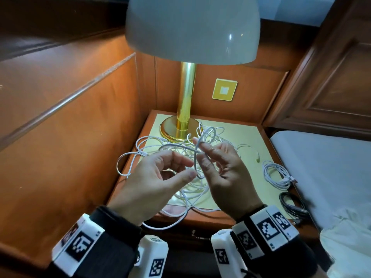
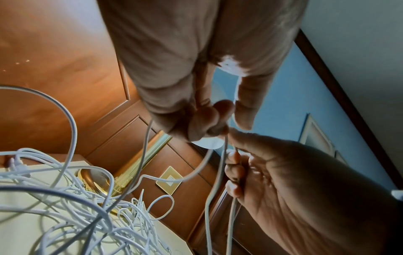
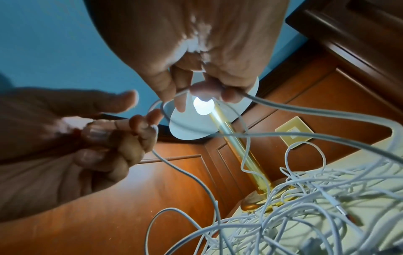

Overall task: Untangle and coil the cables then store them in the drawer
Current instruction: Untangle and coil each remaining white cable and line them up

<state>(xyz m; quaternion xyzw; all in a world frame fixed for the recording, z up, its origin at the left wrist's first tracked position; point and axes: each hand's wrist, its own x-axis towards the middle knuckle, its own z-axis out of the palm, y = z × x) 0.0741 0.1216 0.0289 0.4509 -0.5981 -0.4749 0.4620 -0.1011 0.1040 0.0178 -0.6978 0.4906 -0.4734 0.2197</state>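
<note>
A tangle of white cables (image 1: pixel 192 189) lies on the nightstand (image 1: pixel 241 133) in front of the lamp. Both hands hover above it. My right hand (image 1: pixel 200 149) pinches a loop of one white cable (image 1: pixel 195 163) lifted from the pile; the right wrist view shows its fingers (image 3: pixel 226 94) curled round the strand. My left hand (image 1: pixel 188 167) sits just left of it, thumb and fingers closed on the same cable (image 2: pixel 224 151). The strand trails down from the left hand (image 3: pixel 144 124) into the pile (image 3: pixel 294 215). The drawer knob (image 1: pixel 193 232) shows below the front edge.
A brass lamp base (image 1: pixel 176 127) stands at the back of the nightstand, its white shade (image 1: pixel 190 27) overhead. A coiled white cable (image 1: pixel 275 175) and a coiled black cable (image 1: pixel 293 205) lie at the right edge. A bed (image 1: pixel 321 167) borders the right, wood panelling the left.
</note>
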